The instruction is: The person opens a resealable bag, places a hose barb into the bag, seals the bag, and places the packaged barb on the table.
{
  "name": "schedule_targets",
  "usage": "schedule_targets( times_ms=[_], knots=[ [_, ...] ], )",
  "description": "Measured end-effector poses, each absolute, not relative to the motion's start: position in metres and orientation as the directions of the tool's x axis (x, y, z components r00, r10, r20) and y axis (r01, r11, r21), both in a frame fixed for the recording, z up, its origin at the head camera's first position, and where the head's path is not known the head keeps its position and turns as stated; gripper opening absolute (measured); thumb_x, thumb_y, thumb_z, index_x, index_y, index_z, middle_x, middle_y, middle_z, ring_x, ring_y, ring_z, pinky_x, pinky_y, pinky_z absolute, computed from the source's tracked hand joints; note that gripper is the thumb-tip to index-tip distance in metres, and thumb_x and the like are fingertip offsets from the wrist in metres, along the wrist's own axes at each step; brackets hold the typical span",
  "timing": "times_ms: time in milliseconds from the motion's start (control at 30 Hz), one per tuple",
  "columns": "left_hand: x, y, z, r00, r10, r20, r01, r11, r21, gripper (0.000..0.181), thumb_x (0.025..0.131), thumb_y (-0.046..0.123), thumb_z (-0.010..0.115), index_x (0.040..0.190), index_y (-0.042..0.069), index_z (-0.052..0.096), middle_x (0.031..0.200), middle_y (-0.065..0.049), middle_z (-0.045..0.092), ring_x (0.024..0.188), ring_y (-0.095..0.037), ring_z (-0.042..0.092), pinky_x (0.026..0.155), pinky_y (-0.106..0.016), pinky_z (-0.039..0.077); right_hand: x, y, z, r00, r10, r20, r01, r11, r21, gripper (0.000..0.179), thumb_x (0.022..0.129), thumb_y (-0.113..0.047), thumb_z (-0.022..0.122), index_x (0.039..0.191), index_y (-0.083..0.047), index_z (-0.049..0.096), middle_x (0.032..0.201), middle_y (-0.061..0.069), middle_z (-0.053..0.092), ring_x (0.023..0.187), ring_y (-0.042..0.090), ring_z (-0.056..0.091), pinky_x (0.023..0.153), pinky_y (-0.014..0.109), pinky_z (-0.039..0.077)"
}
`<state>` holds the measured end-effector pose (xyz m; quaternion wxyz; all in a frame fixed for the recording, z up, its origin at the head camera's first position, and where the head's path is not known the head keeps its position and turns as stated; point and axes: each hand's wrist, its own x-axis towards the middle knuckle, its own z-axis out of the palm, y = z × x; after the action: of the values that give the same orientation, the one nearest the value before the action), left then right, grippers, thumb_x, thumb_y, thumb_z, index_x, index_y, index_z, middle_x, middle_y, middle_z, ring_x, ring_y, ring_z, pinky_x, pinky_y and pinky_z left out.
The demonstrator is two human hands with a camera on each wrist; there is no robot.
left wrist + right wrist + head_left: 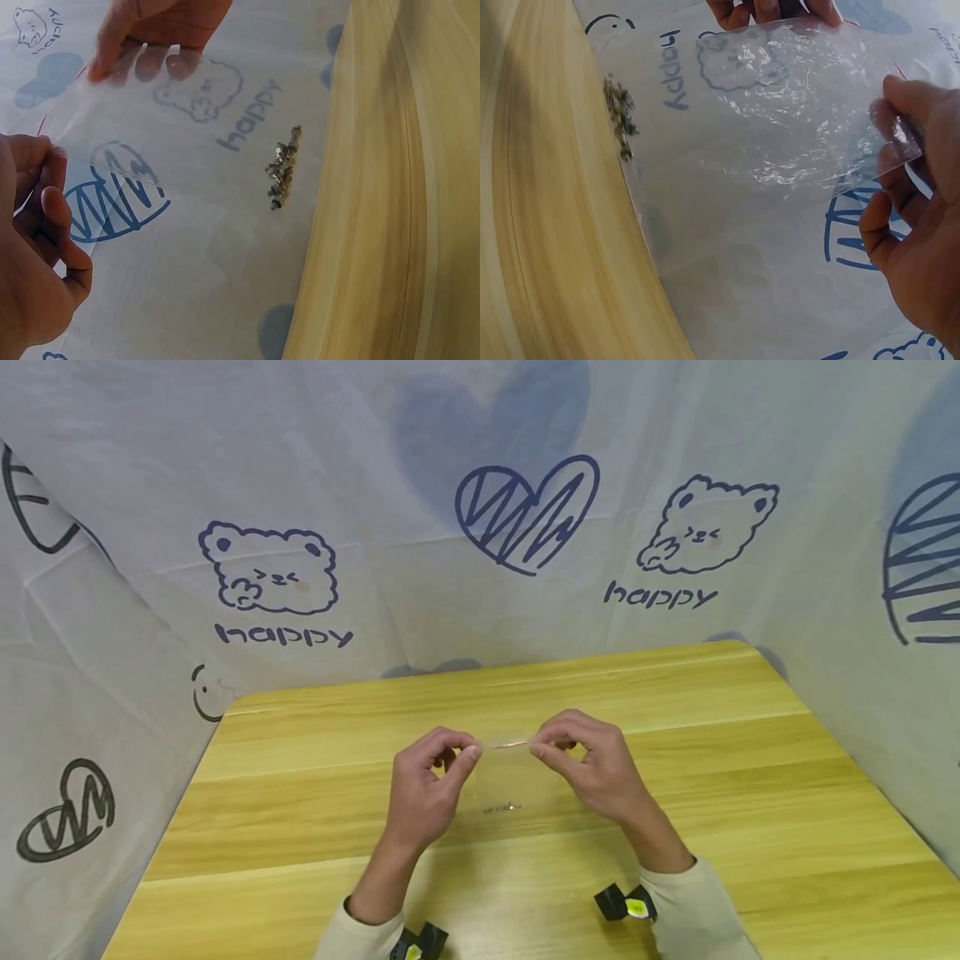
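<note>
A clear plastic zip bag (517, 781) hangs upright above the table between two hands. Along its top edge runs a thin red zip strip (512, 745). My left hand (423, 789) pinches one top corner between thumb and fingers, while my right hand (592, 764) pinches the opposite corner. Small metal pieces that look like screws (281, 169) lie in a row along the bottom of the bag. In the right wrist view the bag's film (795, 97) is creased and shiny, with the screws (619, 116) at its far end. Whether the zip is sealed cannot be told.
A wood-grain table (300, 810) lies beneath the hands. Behind it and at both sides hangs a white cloth (405, 585) printed with hearts and bear faces. A black wrist device (626, 903) sits at the right cuff, another (429, 939) at the left.
</note>
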<state>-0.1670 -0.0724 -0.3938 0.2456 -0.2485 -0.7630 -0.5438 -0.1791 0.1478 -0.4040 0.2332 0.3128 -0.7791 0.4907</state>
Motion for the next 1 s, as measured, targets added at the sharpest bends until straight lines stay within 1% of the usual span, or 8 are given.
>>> schedule_targets(
  times_ms=[200,300,467,533,667,767,833,1000],
  knots=[
    [-0.156,-0.068,-0.378,-0.752,0.129,0.647,0.654,0.271,0.706,0.007,0.086,-0.007,0.064,0.081,-0.003,0.068,0.072,-0.011,0.064,0.061,-0.011,0.046,0.057,-0.024,0.041,-0.178,0.149,-0.403,-0.698,-0.233,0.677,-0.71,0.347,-0.613,0.013,0.081,-0.001,0.074,0.086,-0.012,0.072,0.085,0.0,0.068,0.078,0.006,0.058,0.071,0.02,0.052],
    [-0.161,-0.068,-0.387,-0.754,0.135,0.643,0.653,0.264,0.71,0.008,0.087,-0.004,0.065,0.082,0.0,0.069,0.073,-0.009,0.065,0.061,-0.012,0.046,0.056,-0.023,0.041,-0.178,0.148,-0.401,-0.702,-0.238,0.672,-0.708,0.343,-0.618,0.014,0.08,-0.001,0.076,0.085,-0.013,0.072,0.084,-0.002,0.068,0.078,0.005,0.059,0.071,0.02,0.053],
    [-0.17,-0.069,-0.404,-0.757,0.144,0.638,0.651,0.251,0.716,0.007,0.089,0.002,0.066,0.084,0.005,0.071,0.075,-0.004,0.066,0.061,-0.009,0.047,0.056,-0.023,0.042,-0.177,0.147,-0.399,-0.686,-0.256,0.681,-0.718,0.388,-0.577,0.013,0.08,-0.003,0.076,0.085,-0.014,0.072,0.084,-0.003,0.069,0.079,0.008,0.059,0.07,0.024,0.052],
    [-0.171,-0.069,-0.407,-0.753,0.155,0.639,0.657,0.241,0.715,0.007,0.09,0.005,0.066,0.085,0.007,0.071,0.075,-0.003,0.066,0.061,-0.009,0.047,0.056,-0.022,0.042,-0.176,0.147,-0.398,-0.691,-0.264,0.673,-0.711,0.413,-0.569,0.012,0.08,-0.006,0.077,0.087,-0.015,0.073,0.084,-0.004,0.07,0.08,0.009,0.058,0.069,0.024,0.05],
    [-0.167,-0.065,-0.404,-0.752,0.164,0.638,0.658,0.243,0.713,0.007,0.089,0.004,0.066,0.085,0.007,0.071,0.075,-0.003,0.066,0.059,-0.009,0.046,0.055,-0.022,0.041,-0.175,0.146,-0.396,-0.693,-0.294,0.659,-0.71,0.44,-0.55,0.01,0.081,-0.009,0.077,0.087,-0.016,0.073,0.085,-0.005,0.07,0.083,0.01,0.058,0.072,0.025,0.05],
    [-0.167,-0.063,-0.405,-0.749,0.162,0.643,0.662,0.246,0.709,0.008,0.089,0.003,0.067,0.084,0.007,0.071,0.074,-0.004,0.065,0.059,-0.009,0.046,0.055,-0.022,0.041,-0.174,0.145,-0.398,-0.673,-0.311,0.671,-0.726,0.45,-0.519,0.011,0.082,-0.006,0.075,0.088,-0.015,0.071,0.086,-0.006,0.068,0.085,0.009,0.058,0.074,0.027,0.051],
    [-0.169,-0.064,-0.409,-0.746,0.169,0.644,0.665,0.24,0.707,0.008,0.09,0.007,0.066,0.085,0.011,0.071,0.075,-0.002,0.066,0.059,-0.009,0.046,0.055,-0.022,0.041,-0.175,0.144,-0.398,-0.66,-0.319,0.68,-0.737,0.452,-0.503,0.011,0.082,-0.006,0.075,0.088,-0.014,0.071,0.087,-0.005,0.067,0.085,0.009,0.058,0.073,0.027,0.05],
    [-0.169,-0.063,-0.411,-0.743,0.188,0.642,0.669,0.244,0.702,0.008,0.091,0.011,0.066,0.086,0.012,0.071,0.077,-0.001,0.066,0.059,-0.009,0.046,0.056,-0.021,0.042,-0.175,0.14,-0.399,-0.604,-0.328,0.726,-0.777,0.447,-0.444,0.01,0.079,-0.006,0.077,0.086,-0.012,0.073,0.088,-0.002,0.063,0.082,0.011,0.057,0.07,0.026,0.047]
  ],
)
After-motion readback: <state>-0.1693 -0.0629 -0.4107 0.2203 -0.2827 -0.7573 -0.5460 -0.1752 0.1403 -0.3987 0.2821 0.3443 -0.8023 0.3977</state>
